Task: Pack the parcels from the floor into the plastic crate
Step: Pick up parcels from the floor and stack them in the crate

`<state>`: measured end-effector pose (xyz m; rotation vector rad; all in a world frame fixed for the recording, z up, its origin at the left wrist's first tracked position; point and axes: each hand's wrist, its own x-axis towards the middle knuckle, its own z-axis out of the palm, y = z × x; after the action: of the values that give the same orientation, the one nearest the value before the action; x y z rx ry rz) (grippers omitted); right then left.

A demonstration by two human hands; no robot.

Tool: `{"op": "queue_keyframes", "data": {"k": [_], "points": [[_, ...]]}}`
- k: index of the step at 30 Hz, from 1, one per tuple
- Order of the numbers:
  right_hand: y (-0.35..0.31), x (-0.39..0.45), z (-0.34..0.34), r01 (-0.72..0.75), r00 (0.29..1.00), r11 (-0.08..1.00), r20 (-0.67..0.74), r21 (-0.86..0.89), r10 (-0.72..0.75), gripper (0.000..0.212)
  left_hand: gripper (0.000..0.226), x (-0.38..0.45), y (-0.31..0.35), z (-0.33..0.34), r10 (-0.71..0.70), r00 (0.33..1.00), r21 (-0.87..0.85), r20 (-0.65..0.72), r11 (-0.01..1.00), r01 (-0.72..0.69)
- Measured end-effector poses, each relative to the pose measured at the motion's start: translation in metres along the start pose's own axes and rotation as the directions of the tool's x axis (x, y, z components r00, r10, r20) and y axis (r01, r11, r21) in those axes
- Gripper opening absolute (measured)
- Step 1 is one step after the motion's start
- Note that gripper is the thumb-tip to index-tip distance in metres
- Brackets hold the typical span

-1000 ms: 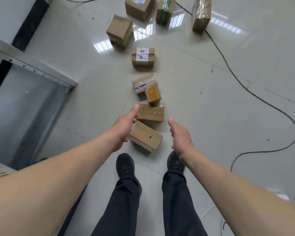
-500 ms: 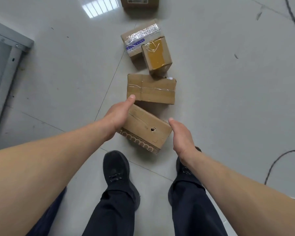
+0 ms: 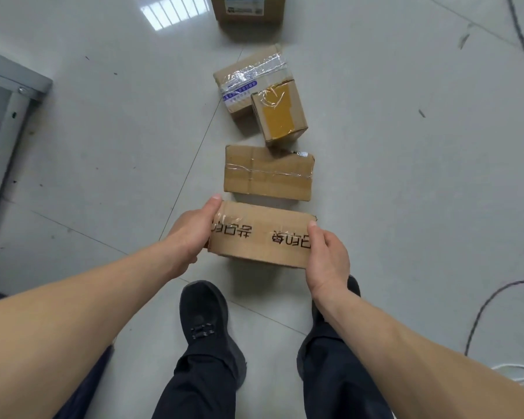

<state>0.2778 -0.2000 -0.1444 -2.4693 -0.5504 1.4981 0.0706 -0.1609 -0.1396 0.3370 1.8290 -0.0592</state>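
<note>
Gripping the nearest parcel (image 3: 260,234) by its two short ends, the person had the left hand (image 3: 191,234) wrapped on the left end with the thumb laid up over the top edge, and the right hand (image 3: 327,255) curled round the right end, thumb on the printed face. That box sat just above the floor (image 3: 103,146), right in front of the black shoes (image 3: 206,325), with its printed side turned up toward the camera; whether its far edge was touching the floor I couldn't tell. My guess was that it's pretty light, since it came up with just a fingertip-and-thumb squeeze, and stiff enough cardboard to take that squeeze without caving. The clear tape on the left end looked slick though, so I'd keep the fingers on bare cardboard or hook them under the bottom edge. Just beyond it lay a flat taped parcel (image 3: 268,173), then a parcel with a yellow patch (image 3: 280,116) leaning against a blue-labelled parcel (image 3: 245,77), and another box (image 3: 248,9) at the top edge. No plastic crate was in view, so the carry was yet to come. A dark cable (image 3: 481,316) trailed on the right, worth stepping around.
</note>
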Motion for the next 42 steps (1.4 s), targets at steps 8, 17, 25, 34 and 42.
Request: {"op": "queue_keyframes", "data": {"k": [8,17,25,34,42], "points": [[0.002,0.014,0.008,-0.028,0.998,0.991,0.045,-0.133,0.034,0.055,0.080,0.019,-0.012,0.008,-0.066,0.998,-0.043,0.018,0.997,0.067],[-0.002,0.014,-0.004,-0.055,0.998,0.998,-0.022,0.010,0.055,0.036,0.073,0.021,-0.010,0.006,-0.041,0.999,-0.042,0.011,0.998,0.042],[0.028,0.012,0.004,-0.073,0.977,0.994,0.193,-0.086,0.089,0.041,0.049,0.025,-0.028,0.014,-0.028,0.993,-0.129,0.112,0.991,0.043],[0.023,0.014,0.020,-0.058,0.970,0.995,0.240,0.085,0.036,0.035,0.051,0.027,-0.030,0.028,0.047,0.990,-0.245,0.134,0.969,-0.013],[-0.022,-0.044,-0.012,-0.005,0.984,0.997,0.179,0.074,-0.008,0.033,0.048,-0.052,-0.017,-0.008,0.075,0.984,-0.309,0.161,0.951,-0.022]]}}
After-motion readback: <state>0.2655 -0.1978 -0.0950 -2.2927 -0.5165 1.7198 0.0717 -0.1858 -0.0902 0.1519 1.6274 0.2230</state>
